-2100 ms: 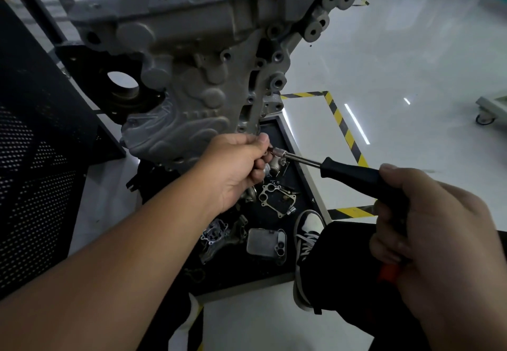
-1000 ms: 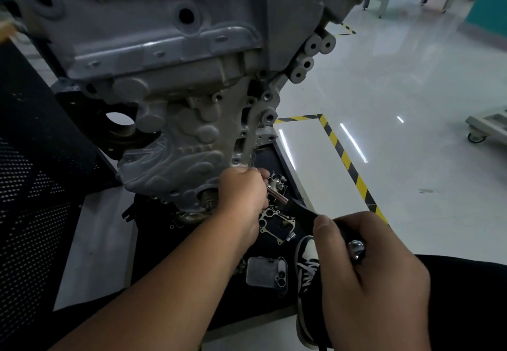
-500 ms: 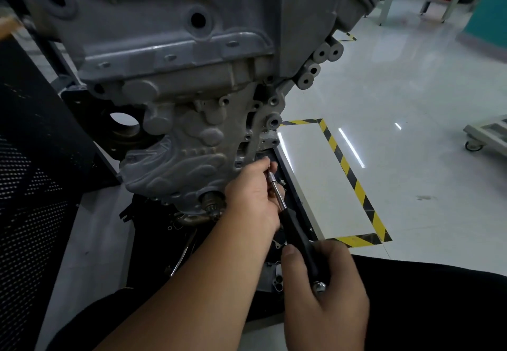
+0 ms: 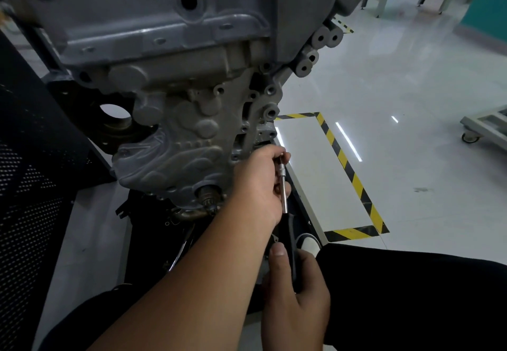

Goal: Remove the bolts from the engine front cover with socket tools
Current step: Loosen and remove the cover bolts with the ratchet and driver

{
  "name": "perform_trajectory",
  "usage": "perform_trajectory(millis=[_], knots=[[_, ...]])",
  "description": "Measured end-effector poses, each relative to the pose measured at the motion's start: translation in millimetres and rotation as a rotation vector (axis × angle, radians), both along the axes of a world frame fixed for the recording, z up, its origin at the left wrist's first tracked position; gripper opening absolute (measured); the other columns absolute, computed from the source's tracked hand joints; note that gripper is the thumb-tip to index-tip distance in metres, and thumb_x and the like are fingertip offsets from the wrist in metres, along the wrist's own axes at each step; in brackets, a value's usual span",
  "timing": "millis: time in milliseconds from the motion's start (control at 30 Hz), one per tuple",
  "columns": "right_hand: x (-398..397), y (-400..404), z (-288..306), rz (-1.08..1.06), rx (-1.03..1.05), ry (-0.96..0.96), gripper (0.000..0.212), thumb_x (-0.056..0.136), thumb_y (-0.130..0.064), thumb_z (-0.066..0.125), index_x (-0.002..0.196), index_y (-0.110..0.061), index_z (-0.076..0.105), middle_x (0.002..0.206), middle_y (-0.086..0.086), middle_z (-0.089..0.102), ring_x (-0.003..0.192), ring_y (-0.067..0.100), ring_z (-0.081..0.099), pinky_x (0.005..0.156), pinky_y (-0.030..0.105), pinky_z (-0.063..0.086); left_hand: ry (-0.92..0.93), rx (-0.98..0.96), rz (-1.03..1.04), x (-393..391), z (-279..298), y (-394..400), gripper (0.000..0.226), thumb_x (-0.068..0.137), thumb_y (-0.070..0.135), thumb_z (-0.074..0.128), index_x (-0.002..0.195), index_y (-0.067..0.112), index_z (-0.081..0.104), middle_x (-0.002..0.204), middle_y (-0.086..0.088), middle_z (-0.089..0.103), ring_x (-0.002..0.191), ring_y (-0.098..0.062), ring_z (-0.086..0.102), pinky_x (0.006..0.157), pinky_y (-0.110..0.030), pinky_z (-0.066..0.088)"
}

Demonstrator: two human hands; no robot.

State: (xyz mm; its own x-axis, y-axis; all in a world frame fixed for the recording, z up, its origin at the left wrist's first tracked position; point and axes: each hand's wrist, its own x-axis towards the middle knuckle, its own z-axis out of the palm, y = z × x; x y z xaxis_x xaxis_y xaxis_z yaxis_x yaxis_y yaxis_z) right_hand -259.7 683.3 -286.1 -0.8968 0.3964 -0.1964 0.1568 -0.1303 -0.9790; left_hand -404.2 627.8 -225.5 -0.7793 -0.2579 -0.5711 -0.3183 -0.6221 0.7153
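left hand – fingers pinch the shaft near the tip, at the cover's lower right edge | right hand – curled round the black handle | socket driver – thin, stiff, smooth steel | engine front cover – heavy casting | bolt hidden behind fingers, likely small, easily dropped

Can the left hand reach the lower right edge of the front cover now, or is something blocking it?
Probably yes. The left hand is already at that edge of the front cover, pinching the socket driver shaft, and nothing lies between them.
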Motion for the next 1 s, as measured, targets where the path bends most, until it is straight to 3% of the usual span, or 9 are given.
perform_trajectory(millis=[133,200,367,533,667,767,833,900,1000], knots=[[9,-3,-11,-0.011,0.012,-0.130,0.024,0.086,-0.025,0.077,0.064,-0.029,0.069,0.059,-0.012,0.068,0.058,0.000,0.064,0.060,0.028,0.047,-0.173,-0.173,-0.008,6,-25,-3,0.006,0.089,0.009,0.058,0.088,0.006,0.063,0.074,-0.007,0.059,0.035,-0.010,0.034,0.042,-0.019,0.027],[13,-7,-18,0.018,0.039,-0.183,0.024,0.087,-0.028,0.077,0.065,-0.025,0.069,0.060,-0.007,0.067,0.059,0.006,0.063,0.062,0.031,0.049,-0.225,-0.242,0.015,8,-37,-3,0.008,0.091,0.005,0.056,0.091,0.005,0.064,0.073,-0.009,0.060,0.034,-0.010,0.035,0.047,-0.023,0.026],[10,-8,-33,0.120,0.043,-0.191,0.027,0.090,-0.028,0.073,0.065,-0.020,0.066,0.061,-0.002,0.064,0.056,0.004,0.057,0.056,0.021,0.046,-0.250,-0.240,0.115,9,-56,-11,0.012,0.092,0.000,0.055,0.101,0.006,0.061,0.079,-0.008,0.053,0.051,-0.015,0.037,0.048,-0.026,0.028],[-6,-3,-43,0.171,0.024,-0.166,0.033,0.090,-0.025,0.073,0.060,-0.018,0.061,0.057,-0.009,0.062,0.051,0.000,0.053,0.050,0.013,0.041,-0.193,-0.131,0.205,3,-71,-18,0.013,0.098,0.004,0.055,0.108,0.009,0.062,0.081,-0.005,0.057,0.041,-0.009,0.039,0.047,-0.019,0.036],[-15,1,-47,0.182,0.017,-0.149,0.033,0.090,-0.025,0.072,0.059,-0.022,0.061,0.051,-0.009,0.055,0.046,0.002,0.044,0.046,0.014,0.035,-0.185,-0.107,0.140,-2,-80,-18,0.027,0.101,0.010,0.053,0.074,0.013,0.055,0.066,0.003,0.056,0.046,-0.009,0.041,0.048,-0.023,0.029],[-19,4,-50,0.195,0.010,-0.167,0.026,0.090,-0.027,0.072,0.066,-0.019,0.066,0.054,-0.004,0.059,0.047,0.003,0.046,0.046,0.016,0.035,-0.201,-0.073,0.174,-7,-84,-17,0.012,0.101,0.010,0.055,0.091,0.011,0.061,0.070,0.002,0.059,0.032,-0.002,0.045,0.040,-0.019,0.034],[-20,5,-50,0.187,0.017,-0.176,0.022,0.088,-0.030,0.072,0.070,-0.018,0.069,0.058,-0.002,0.064,0.050,0.007,0.051,0.050,0.025,0.040,-0.189,-0.034,0.234,-11,-85,-16,0.005,0.100,0.006,0.057,0.103,0.007,0.061,0.076,-0.001,0.061,0.045,-0.002,0.054,0.034,-0.014,0.038],[-23,7,-49,0.175,0.039,-0.174,0.017,0.087,-0.032,0.073,0.072,-0.026,0.070,0.059,-0.004,0.065,0.053,0.013,0.055,0.054,0.033,0.044,-0.169,0.005,0.270,-13,-87,-13,0.004,0.098,0.004,0.060,0.100,0.004,0.063,0.079,-0.003,0.064,0.058,-0.007,0.059,0.036,-0.015,0.044],[-27,13,-48,0.183,0.086,-0.154,0.013,0.087,-0.029,0.074,0.076,-0.024,0.067,0.059,0.001,0.065,0.055,0.020,0.058,0.057,0.040,0.048,-0.161,0.032,0.304,-13,-86,-10,0.012,0.096,0.005,0.064,0.106,0.000,0.066,0.081,-0.005,0.066,0.060,-0.010,0.060,0.035,-0.016,0.044]])
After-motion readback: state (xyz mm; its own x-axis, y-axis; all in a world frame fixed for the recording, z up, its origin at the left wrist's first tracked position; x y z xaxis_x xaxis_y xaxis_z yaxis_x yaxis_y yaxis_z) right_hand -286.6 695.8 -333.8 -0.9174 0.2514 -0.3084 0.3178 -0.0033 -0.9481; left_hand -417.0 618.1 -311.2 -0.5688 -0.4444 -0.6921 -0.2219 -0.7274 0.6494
